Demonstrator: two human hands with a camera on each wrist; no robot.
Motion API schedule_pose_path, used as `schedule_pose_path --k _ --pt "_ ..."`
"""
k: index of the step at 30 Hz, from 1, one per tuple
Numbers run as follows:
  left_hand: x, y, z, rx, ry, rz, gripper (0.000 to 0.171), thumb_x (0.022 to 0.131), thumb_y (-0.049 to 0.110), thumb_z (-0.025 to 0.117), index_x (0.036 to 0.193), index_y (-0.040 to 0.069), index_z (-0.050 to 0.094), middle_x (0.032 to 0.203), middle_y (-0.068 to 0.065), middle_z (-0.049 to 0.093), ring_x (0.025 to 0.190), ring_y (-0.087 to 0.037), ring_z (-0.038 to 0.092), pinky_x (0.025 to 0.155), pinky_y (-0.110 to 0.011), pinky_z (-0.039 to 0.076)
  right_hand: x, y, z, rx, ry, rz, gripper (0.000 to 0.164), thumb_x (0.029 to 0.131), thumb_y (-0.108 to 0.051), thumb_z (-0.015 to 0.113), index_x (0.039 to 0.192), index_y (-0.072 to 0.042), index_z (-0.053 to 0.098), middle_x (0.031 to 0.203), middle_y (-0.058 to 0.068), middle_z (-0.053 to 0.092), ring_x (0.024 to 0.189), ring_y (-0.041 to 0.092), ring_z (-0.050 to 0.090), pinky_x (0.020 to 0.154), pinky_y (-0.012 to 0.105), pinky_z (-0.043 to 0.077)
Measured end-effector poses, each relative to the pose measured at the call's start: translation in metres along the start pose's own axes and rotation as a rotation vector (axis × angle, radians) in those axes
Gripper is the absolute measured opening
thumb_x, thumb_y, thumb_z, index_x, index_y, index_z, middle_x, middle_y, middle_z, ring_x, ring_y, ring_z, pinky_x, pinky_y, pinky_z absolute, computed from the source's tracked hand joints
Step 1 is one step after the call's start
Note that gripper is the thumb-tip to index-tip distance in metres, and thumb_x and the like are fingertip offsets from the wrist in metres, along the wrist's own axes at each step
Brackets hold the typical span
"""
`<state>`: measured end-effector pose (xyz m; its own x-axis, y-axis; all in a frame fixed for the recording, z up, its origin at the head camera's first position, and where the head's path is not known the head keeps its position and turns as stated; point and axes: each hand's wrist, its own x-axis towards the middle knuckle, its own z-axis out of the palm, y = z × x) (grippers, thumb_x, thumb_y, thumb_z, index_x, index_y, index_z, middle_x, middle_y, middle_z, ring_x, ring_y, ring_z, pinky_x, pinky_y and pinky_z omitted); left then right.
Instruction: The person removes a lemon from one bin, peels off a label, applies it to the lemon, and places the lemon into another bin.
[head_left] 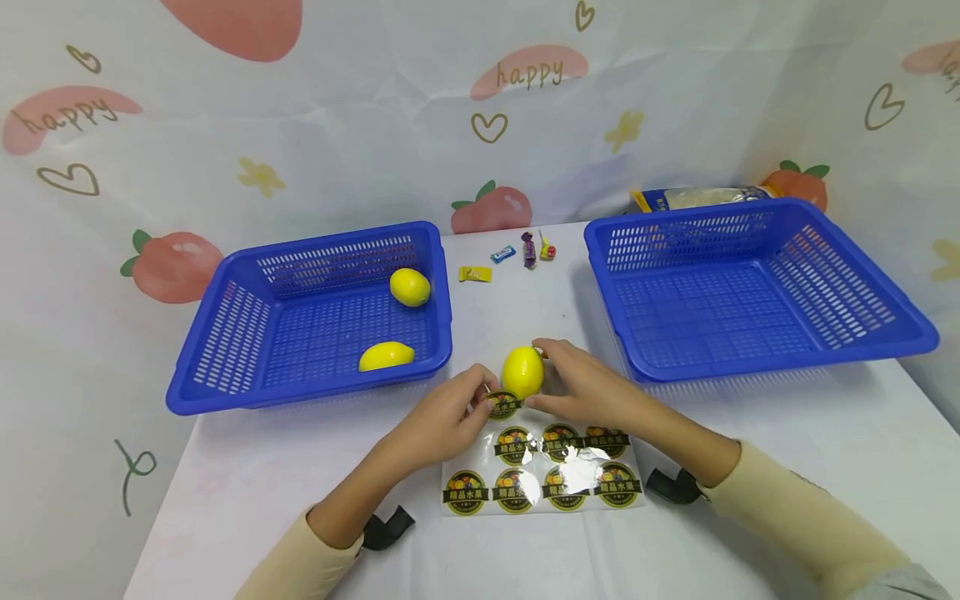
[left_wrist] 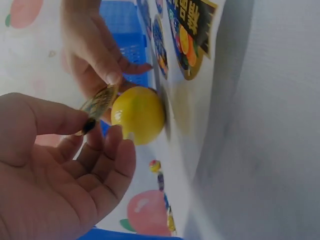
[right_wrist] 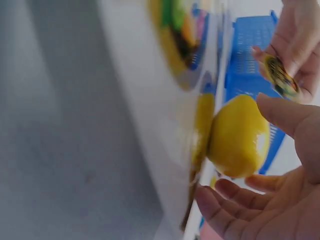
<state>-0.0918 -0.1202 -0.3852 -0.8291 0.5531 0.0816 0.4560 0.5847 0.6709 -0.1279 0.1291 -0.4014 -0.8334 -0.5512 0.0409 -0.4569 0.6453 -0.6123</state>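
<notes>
In the head view, my left hand [head_left: 448,417] pinches a round black-and-gold fruit sticker [head_left: 503,405] between thumb and fingers, just in front of a yellow lemon [head_left: 522,372]. My right hand [head_left: 588,383] is around the lemon's right side, its fingertips at the far side and thumb at the near side. The left wrist view shows the sticker [left_wrist: 99,107] edge-on, its face toward the lemon [left_wrist: 138,116]. Under the hands lies a glossy sheet [head_left: 478,450] with several round stickers. Low against the table in the right wrist view, the lemon [right_wrist: 239,136] sits between thumb and fingers.
A blue basket [head_left: 309,385] on the left holds two lemons [head_left: 409,287]. On the right stands another blue basket [head_left: 783,364], with a plastic packet [head_left: 705,197] behind it. Several wrapped candies [head_left: 528,250] and a lollipop [head_left: 548,250] lie between the baskets.
</notes>
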Motion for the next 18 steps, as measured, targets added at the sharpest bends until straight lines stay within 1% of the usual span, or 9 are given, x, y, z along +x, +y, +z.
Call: schedule_pose_path --k 2,4,7,10,12,14,18 --pt "0.003 -0.001 0.001 -0.059 0.014 -0.012 0.016 0.097 0.004 0.059 0.112 0.008 0.055 0.086 0.004 0.056 0.071 -0.011 0.052 0.061 -0.027 0.049 0.005 -0.001 0.002 -0.007 -0.006 -0.005 0.086 0.083 -0.038 0.083 0.146 0.004 0.042 0.139 0.023 0.053 0.126 0.037 0.052 0.104 0.053 0.043" --pt "0.006 -0.003 0.002 -0.11 0.029 -0.024 0.016 0.098 0.004 0.058 0.113 0.007 0.054 0.088 0.002 0.058 0.076 -0.013 0.054 0.065 -0.027 0.051 0.009 -0.002 0.003 -0.016 -0.007 -0.008 0.086 0.081 -0.037 0.084 0.145 0.004 0.043 0.137 0.022 0.055 0.124 0.036 0.053 0.104 0.053 0.043" --pt "0.01 -0.006 0.004 -0.196 0.05 -0.042 0.015 0.099 0.003 0.056 0.113 0.006 0.053 0.092 -0.001 0.059 0.083 -0.015 0.057 0.072 -0.028 0.052 0.014 -0.003 0.005 -0.023 -0.003 -0.019 0.087 0.079 -0.036 0.086 0.144 0.003 0.045 0.133 0.02 0.057 0.117 0.034 0.056 0.1 0.051 0.046" --pt "0.013 -0.009 0.004 -0.263 0.071 -0.044 0.014 0.099 0.003 0.056 0.112 0.004 0.053 0.092 -0.004 0.059 0.085 -0.017 0.057 0.075 -0.029 0.052 0.017 -0.004 0.007 -0.033 -0.002 -0.034 0.086 0.077 -0.037 0.087 0.143 0.002 0.046 0.128 0.018 0.059 0.109 0.03 0.057 0.093 0.047 0.05" --pt "0.014 -0.01 0.004 -0.301 0.076 -0.046 0.013 0.098 0.003 0.056 0.111 0.003 0.053 0.091 -0.006 0.059 0.084 -0.018 0.057 0.075 -0.029 0.052 0.019 -0.004 0.007 -0.039 -0.002 -0.043 0.085 0.077 -0.036 0.087 0.142 0.001 0.047 0.126 0.017 0.06 0.105 0.029 0.057 0.089 0.045 0.051" --pt "0.016 -0.012 0.004 -0.338 0.07 -0.054 0.012 0.099 0.004 0.056 0.111 0.002 0.054 0.091 -0.006 0.059 0.081 -0.018 0.057 0.071 -0.028 0.052 0.02 -0.005 0.007 -0.041 0.0 -0.05 0.084 0.076 -0.035 0.088 0.141 0.001 0.048 0.123 0.016 0.061 0.102 0.027 0.057 0.086 0.043 0.051" --pt "0.024 -0.016 0.003 -0.413 0.045 -0.085 0.013 0.1 0.008 0.056 0.111 0.002 0.055 0.089 -0.007 0.06 0.073 -0.016 0.055 0.062 -0.025 0.048 0.021 -0.006 0.006 -0.03 -0.003 -0.05 0.083 0.075 -0.034 0.089 0.14 0.001 0.05 0.12 0.014 0.062 0.1 0.026 0.058 0.085 0.043 0.051"
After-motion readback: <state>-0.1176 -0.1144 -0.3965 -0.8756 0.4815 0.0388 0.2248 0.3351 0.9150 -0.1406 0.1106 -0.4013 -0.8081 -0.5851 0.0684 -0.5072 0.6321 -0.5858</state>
